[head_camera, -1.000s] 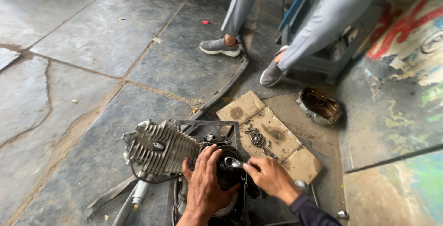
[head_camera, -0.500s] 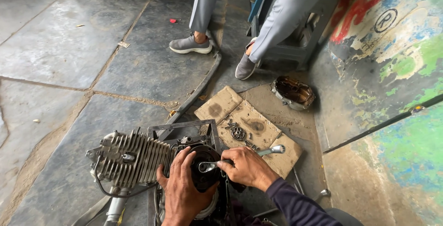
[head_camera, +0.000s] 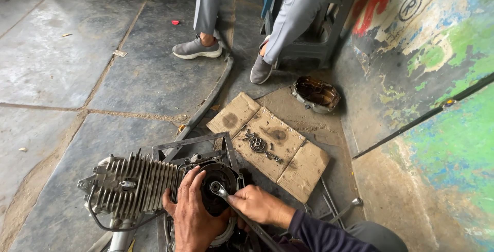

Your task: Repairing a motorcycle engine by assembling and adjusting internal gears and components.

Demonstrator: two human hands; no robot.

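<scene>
A small finned engine (head_camera: pixel 131 185) lies on the stone floor at the bottom left of the head view, resting in a dark metal frame (head_camera: pixel 193 146). My left hand (head_camera: pixel 193 216) presses flat on the round black part (head_camera: pixel 221 177) at the engine's right end. My right hand (head_camera: pixel 257 204) grips a metal wrench (head_camera: pixel 222 190), whose ring end sits on the centre of that black part. The lower end of the wrench is hidden behind my wrist.
A flattened cardboard sheet (head_camera: pixel 296 164) lies right of the engine with small metal parts (head_camera: pixel 260 145) on it. A rusty engine cover (head_camera: pixel 316 94) sits by the painted wall. A seated person's legs and grey shoes (head_camera: pixel 198 49) are at the top. A cross wrench (head_camera: pixel 342 208) lies nearby.
The view has shifted, so the engine and hands sit slightly lower and to the right. My right hand has slid down the wrench; my left hand stays on the black part.
</scene>
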